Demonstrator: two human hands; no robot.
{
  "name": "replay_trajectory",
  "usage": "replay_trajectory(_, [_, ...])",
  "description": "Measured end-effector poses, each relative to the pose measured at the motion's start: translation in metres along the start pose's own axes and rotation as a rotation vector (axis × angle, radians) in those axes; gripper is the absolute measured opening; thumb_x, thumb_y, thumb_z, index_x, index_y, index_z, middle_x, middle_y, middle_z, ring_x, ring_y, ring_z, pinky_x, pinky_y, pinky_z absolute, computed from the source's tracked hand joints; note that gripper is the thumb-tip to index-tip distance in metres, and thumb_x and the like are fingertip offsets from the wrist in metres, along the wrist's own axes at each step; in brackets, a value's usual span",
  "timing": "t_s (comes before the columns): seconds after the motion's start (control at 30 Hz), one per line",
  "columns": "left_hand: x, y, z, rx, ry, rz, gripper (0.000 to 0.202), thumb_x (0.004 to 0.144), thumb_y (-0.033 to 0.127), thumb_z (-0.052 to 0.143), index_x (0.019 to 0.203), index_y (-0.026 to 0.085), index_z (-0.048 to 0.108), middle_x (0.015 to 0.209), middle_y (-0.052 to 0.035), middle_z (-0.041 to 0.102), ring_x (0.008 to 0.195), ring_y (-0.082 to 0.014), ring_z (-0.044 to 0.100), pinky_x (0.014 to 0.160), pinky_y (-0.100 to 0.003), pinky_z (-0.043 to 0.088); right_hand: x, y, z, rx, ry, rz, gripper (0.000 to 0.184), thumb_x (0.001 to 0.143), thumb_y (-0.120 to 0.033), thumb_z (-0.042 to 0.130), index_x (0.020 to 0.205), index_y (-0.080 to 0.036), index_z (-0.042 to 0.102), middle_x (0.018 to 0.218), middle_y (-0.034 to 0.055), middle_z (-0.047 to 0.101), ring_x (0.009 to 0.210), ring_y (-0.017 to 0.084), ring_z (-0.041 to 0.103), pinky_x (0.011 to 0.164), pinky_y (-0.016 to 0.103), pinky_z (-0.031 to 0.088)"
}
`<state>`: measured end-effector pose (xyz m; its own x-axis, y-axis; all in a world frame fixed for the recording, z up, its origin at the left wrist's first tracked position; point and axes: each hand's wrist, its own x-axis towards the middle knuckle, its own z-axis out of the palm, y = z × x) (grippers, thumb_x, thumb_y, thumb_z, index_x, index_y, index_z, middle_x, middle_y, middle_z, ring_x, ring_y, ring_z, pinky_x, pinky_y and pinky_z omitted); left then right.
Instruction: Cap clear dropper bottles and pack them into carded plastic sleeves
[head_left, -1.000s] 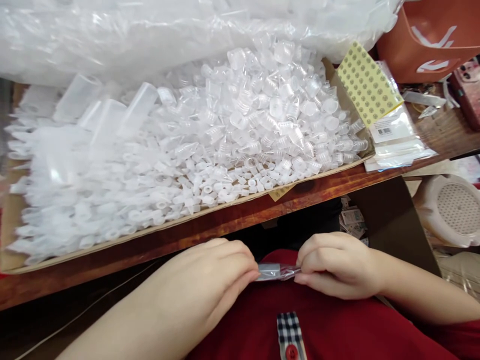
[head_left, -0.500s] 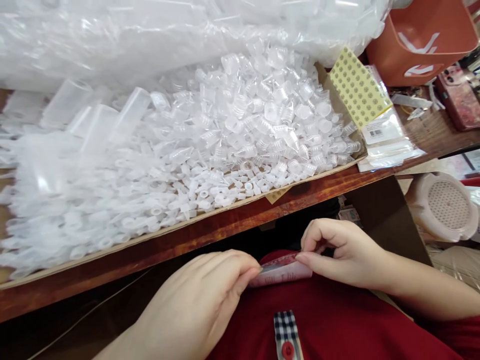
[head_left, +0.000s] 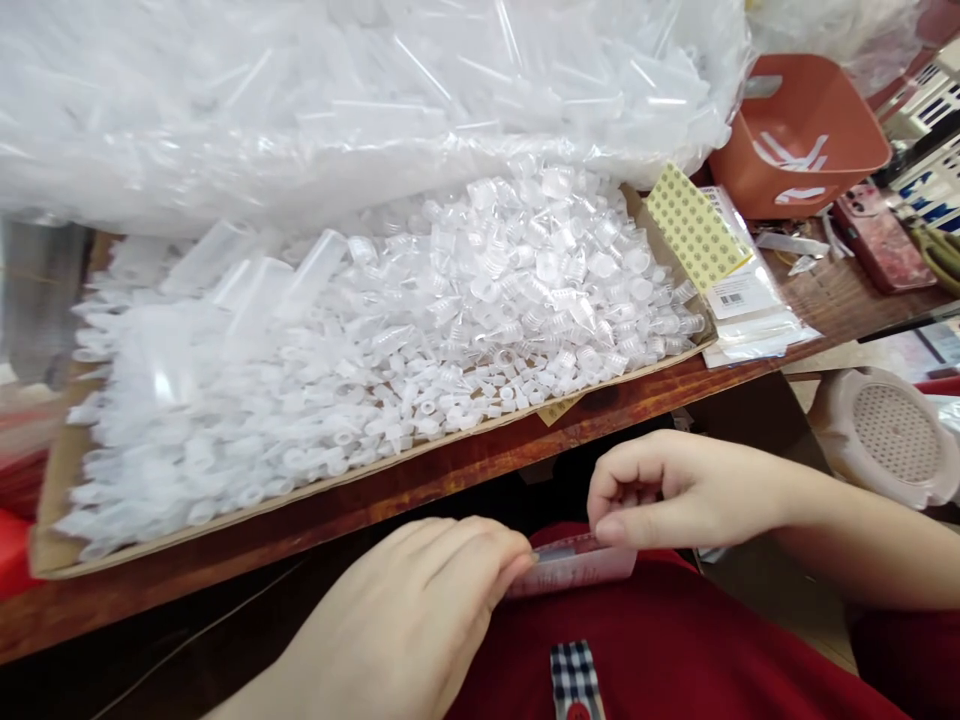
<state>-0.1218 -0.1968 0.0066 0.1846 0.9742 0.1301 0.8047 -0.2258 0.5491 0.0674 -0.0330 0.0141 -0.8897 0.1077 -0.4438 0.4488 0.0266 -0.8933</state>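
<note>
Just in front of the red clothing, a small printed plastic bag is held low between my two hands. My left hand pinches its left end between thumb and fingers. At the right end of its upper edge, my right hand has thumb and curled fingers pinched together on it. Small grey or pinkish print shows on the bag's pale face, too fine to read. The fingers hide both ends, and I cannot tell what is inside.
Beyond my hands, a shallow cardboard tray on the wooden table holds many clear plastic caps and tubes. Behind it lies a large clear bag of plastic pieces. On the right are a yellow sticker sheet, clear packets, an orange bin and a phone.
The camera view has shifted, showing more of the tray's left end and the right side. Both hands still grip the bag; my right fingers have moved slightly along its edge.
</note>
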Motion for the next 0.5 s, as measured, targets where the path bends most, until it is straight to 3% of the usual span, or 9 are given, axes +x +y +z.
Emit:
replay_trajectory(0.1, [0.002,0.004,-0.013,0.077,-0.037,0.065,0.034,0.099,0.021,0.030,0.087,0.021,0.061,0.074,0.0015,0.071,0.059,-0.0150,0.064,0.057,-0.027,0.048,0.009,-0.013,-0.004,-0.140,-0.110,-0.069,0.010,0.083,-0.027,0.063,0.079,-0.019,0.063,0.067,-0.0031,0.062,0.056,0.007,0.055,0.050,0.015,0.043])
replay_trajectory(0.27, [0.007,0.015,-0.031,0.238,-0.061,0.193,0.037,0.095,0.008,0.029,0.089,0.014,0.065,0.072,-0.0034,0.068,0.058,-0.0188,0.057,0.057,-0.033,0.045,0.015,-0.027,-0.007,-0.441,-0.155,-0.224,0.009,0.084,-0.017,0.059,0.075,-0.018,0.063,0.068,-0.0026,0.061,0.059,0.009,0.053,0.053,0.017,0.042])
replay_trajectory(0.43, [0.018,0.021,-0.031,0.319,0.034,0.392,0.027,0.090,0.010,0.041,0.083,0.011,0.068,0.062,-0.0028,0.061,0.049,-0.0168,0.047,0.045,-0.032,0.035,0.010,-0.030,-0.006,-0.503,-0.130,-0.350,0.011,0.082,-0.013,0.058,0.073,-0.019,0.062,0.065,-0.0015,0.061,0.057,0.009,0.056,0.053,0.017,0.042])
replay_trajectory(0.5, [0.020,0.022,-0.029,0.368,0.123,0.453,0.026,0.089,0.012,0.044,0.088,0.009,0.069,0.066,-0.0050,0.066,0.053,-0.0172,0.050,0.047,-0.033,0.041,0.002,-0.033,-0.006,-0.509,-0.059,-0.412,0.010,0.083,-0.017,0.060,0.073,-0.019,0.062,0.066,-0.0003,0.062,0.059,0.011,0.058,0.054,0.018,0.044])
